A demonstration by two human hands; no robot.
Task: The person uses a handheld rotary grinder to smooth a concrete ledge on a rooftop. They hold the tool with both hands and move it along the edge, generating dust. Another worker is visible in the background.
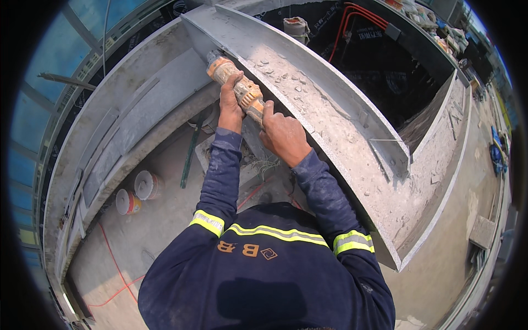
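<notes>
An orange and grey angle grinder (236,82), coated in pale dust, is held out in front of me with both hands. My left hand (231,104) is wrapped round the middle of its body. Farther back, my right hand (284,133) grips the rear end of the handle. The tool's head reaches the edge of a grey stone slab (250,69) at the inner corner of the trough; whether the disc touches it cannot be made out. Grit and stone chips lie in the curved trough (330,118) to the right of the grinder.
Two buckets (147,185) stand on the floor at the left, near a curved ledge (126,110). Red cable (113,258) runs across the floor. A dark green bar (190,157) leans by a dusty block. Beyond the trough are a white sack (297,28) and red pipes (357,14) against black sheeting.
</notes>
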